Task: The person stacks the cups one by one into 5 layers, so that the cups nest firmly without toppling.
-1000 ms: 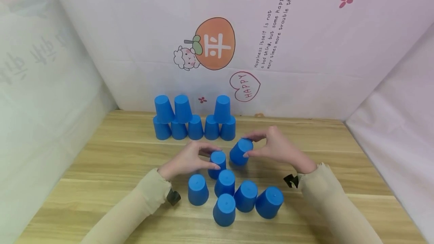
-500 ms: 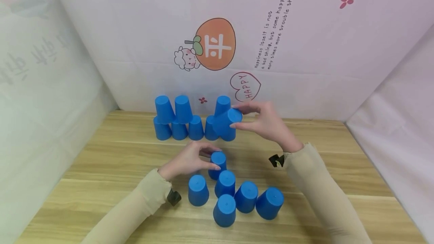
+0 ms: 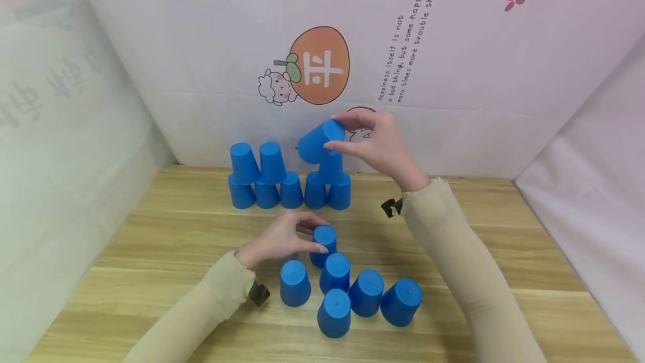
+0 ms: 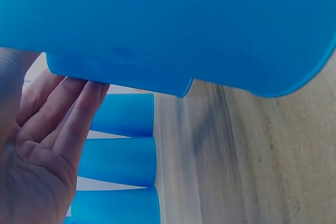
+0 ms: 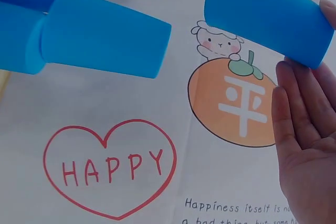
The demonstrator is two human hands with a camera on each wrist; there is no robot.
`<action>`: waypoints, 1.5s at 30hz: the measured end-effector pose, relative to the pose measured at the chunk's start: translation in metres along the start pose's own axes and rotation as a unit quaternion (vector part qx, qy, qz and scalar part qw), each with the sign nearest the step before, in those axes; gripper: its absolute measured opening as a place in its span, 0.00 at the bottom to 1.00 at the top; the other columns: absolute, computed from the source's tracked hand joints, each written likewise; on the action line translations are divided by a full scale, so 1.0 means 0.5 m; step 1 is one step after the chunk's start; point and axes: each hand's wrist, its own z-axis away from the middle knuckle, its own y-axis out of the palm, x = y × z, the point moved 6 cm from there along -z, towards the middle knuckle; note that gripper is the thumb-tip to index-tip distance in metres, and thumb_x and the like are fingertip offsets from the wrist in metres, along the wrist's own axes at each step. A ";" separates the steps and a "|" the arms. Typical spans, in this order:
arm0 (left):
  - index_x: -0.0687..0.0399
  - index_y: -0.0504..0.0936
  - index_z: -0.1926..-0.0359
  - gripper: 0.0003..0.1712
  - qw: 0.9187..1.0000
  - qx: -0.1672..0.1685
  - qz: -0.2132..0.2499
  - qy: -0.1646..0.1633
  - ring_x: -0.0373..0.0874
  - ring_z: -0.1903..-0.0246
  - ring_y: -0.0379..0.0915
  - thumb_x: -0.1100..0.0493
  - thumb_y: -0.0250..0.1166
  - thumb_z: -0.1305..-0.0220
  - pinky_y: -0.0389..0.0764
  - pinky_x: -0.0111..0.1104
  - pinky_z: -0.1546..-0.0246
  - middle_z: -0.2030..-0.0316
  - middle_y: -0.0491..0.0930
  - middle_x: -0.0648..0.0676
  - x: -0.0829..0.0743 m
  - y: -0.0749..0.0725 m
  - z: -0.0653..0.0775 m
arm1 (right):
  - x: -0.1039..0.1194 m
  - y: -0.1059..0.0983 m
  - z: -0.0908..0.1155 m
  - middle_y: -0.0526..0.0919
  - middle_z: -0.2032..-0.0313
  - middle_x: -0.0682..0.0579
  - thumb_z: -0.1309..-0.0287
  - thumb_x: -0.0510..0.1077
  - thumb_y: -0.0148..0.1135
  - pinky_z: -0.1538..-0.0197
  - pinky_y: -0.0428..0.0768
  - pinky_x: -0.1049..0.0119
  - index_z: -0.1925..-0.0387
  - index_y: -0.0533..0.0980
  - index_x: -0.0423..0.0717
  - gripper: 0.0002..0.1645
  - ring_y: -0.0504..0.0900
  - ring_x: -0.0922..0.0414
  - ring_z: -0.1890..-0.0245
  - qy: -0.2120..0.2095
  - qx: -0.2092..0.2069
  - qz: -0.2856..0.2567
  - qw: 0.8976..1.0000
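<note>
My right hand [image 3: 377, 142] pinches a blue cup [image 3: 318, 142] by its base end, tilted in the air over the back stack. The right wrist view shows that cup [image 5: 262, 17] apart from the stacked cup [image 5: 107, 35] beside it. My left hand [image 3: 283, 235] holds another upside-down blue cup [image 3: 324, 235] that stands on the table, thumb and fingers at its sides. In the left wrist view the fingers [image 4: 79, 119] touch that cup's underside as seen there. The back stack has a bottom row of cups [image 3: 290, 190], with two upper cups [image 3: 272, 162] leftward and one [image 3: 331, 169] rightward.
Several upside-down cups [image 3: 335, 312] stand loose on the wooden table [image 3: 166, 251] near the front, close to my left hand. A white printed cloth [image 3: 211, 71] hangs right behind the stack. White cloth also borders the left and right sides.
My right hand has lifted its cup from beside the left hand's cup, up and leftward to above the stack, tilting it. My left hand and the other cups have stayed put.
</note>
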 end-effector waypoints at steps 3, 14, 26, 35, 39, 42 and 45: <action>0.46 0.84 0.43 0.30 1.000 0.000 0.006 -0.004 0.33 0.52 0.80 0.42 0.78 0.44 0.81 0.35 0.47 0.51 0.84 0.39 0.000 -0.001 0.000 | -0.005 0.008 -0.024 0.86 0.51 0.57 0.48 0.60 0.79 0.46 0.81 0.54 0.44 0.83 0.51 0.33 0.82 0.60 0.51 0.026 0.005 0.009 1.000; 0.46 0.84 0.43 0.30 1.000 0.003 0.006 -0.011 0.33 0.52 0.80 0.42 0.78 0.44 0.81 0.35 0.47 0.52 0.84 0.39 0.000 -0.003 0.001 | -0.062 0.073 -0.084 0.84 0.50 0.55 0.45 0.60 0.77 0.44 0.80 0.56 0.42 0.81 0.51 0.33 0.80 0.50 0.46 0.103 0.048 0.020 0.993; 0.47 0.84 0.43 0.30 1.000 0.005 0.007 -0.007 0.33 0.53 0.80 0.43 0.78 0.44 0.81 0.36 0.47 0.52 0.84 0.39 -0.001 -0.003 0.000 | -0.099 0.155 -0.067 0.84 0.48 0.52 0.43 0.58 0.76 0.44 0.81 0.57 0.42 0.81 0.47 0.32 0.81 0.52 0.47 0.110 0.147 0.079 0.980; 0.47 0.84 0.43 0.29 1.000 0.005 0.007 -0.009 0.33 0.53 0.80 0.45 0.79 0.43 0.81 0.36 0.47 0.52 0.84 0.39 -0.003 -0.003 0.001 | -0.108 0.175 -0.060 0.84 0.47 0.51 0.43 0.57 0.76 0.44 0.81 0.57 0.42 0.81 0.47 0.31 0.81 0.50 0.46 0.105 0.160 0.078 0.978; 0.47 0.84 0.43 0.29 1.000 0.005 0.005 -0.010 0.32 0.53 0.80 0.45 0.79 0.43 0.81 0.34 0.47 0.52 0.84 0.40 -0.004 -0.003 0.001 | -0.107 0.180 -0.062 0.84 0.48 0.50 0.43 0.56 0.76 0.43 0.81 0.56 0.43 0.82 0.46 0.30 0.81 0.47 0.45 0.100 0.161 0.078 0.979; 0.48 0.84 0.43 0.29 1.000 0.006 0.006 -0.008 0.32 0.53 0.80 0.45 0.79 0.43 0.81 0.33 0.48 0.52 0.84 0.40 -0.005 -0.002 0.001 | -0.104 0.184 -0.064 0.85 0.48 0.51 0.43 0.57 0.76 0.43 0.81 0.57 0.44 0.82 0.45 0.31 0.81 0.51 0.47 0.096 0.161 0.083 0.979; 0.48 0.84 0.43 0.29 1.000 0.006 0.007 -0.005 0.32 0.53 0.81 0.45 0.78 0.43 0.81 0.32 0.49 0.52 0.84 0.40 -0.006 -0.002 0.000 | -0.101 0.187 -0.066 0.85 0.49 0.51 0.44 0.58 0.77 0.44 0.81 0.58 0.44 0.82 0.46 0.31 0.81 0.55 0.48 0.096 0.162 0.092 0.978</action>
